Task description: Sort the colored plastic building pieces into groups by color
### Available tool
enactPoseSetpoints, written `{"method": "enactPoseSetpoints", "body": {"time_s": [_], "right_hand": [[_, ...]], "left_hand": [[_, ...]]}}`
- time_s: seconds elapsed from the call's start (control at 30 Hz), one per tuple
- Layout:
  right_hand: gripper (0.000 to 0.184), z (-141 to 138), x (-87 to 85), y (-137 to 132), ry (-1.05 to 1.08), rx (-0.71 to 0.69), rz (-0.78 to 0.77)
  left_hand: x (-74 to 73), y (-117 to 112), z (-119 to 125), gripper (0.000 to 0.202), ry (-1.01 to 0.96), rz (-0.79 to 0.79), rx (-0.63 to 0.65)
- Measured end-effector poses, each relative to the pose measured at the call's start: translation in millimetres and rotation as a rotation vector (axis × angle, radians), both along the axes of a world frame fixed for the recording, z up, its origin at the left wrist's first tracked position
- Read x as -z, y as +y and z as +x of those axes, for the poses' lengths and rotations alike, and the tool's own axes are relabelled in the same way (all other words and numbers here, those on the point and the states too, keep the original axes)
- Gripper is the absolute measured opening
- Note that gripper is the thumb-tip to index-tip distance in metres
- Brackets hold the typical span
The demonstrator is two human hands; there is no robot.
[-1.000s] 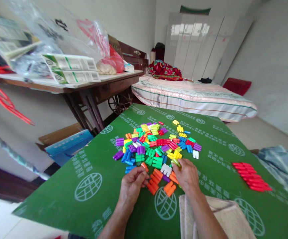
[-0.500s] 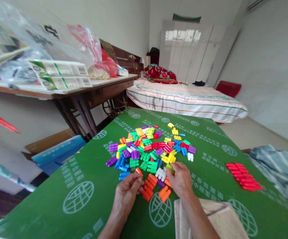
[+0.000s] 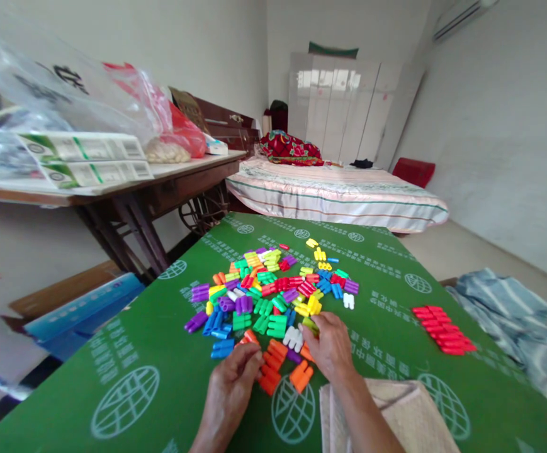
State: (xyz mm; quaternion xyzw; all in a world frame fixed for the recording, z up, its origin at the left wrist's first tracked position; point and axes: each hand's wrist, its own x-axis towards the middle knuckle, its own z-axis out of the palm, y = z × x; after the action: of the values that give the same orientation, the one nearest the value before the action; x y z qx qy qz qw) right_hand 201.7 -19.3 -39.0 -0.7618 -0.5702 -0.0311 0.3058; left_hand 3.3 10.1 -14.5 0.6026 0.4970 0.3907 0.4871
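Shifted view, lime block (image 3: 310,324) partly hidden

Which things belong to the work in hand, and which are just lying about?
Likely in the work:
- orange plastic pieces, beside the left hand
- yellow-green piece, touched by right hand
- mixed-colour pile
- grouped red pieces

Apparently lying about:
- beige cloth
- blue striped cloth
- green-and-white cartons
- red floral quilt

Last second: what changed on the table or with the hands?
Mostly the view: it swung right, so everything slid left and a bit down in frame, and more of the air conditioner shows. More of the orange piece shows beyond the left hand. No clear grab or release. Unchanged: right hand on the lime piece; pile, red row, cloth.
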Motion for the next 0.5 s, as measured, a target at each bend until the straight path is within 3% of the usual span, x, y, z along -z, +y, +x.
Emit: {"method": "enactPoseSetpoints", "body": {"time_s": [0.17, 0.33, 0.43, 0.5], "right_hand": [[0.020, -1, -1.4, -1, -0.010, 0.011, 0.018], [0.021, 0, -0.1, 0, -0.029, 0.016, 0.025], [0.020, 0, -0.7, 0, -0.034, 0.014, 0.022], [0.018, 0, -1.0, 0, -0.026, 0.008, 0.033]], "left_hand": [[-12.1, -8, 6, 0.026, 0.097, 0.107, 0.077], [-38.7, -18, 22, 0.024, 0.190, 0.222, 0.263], [-52.7, -10, 36, 0.025, 0.218, 0.290, 0.366], [-55.4, 7, 46, 0.024, 0.223, 0.344, 0.364]]}}
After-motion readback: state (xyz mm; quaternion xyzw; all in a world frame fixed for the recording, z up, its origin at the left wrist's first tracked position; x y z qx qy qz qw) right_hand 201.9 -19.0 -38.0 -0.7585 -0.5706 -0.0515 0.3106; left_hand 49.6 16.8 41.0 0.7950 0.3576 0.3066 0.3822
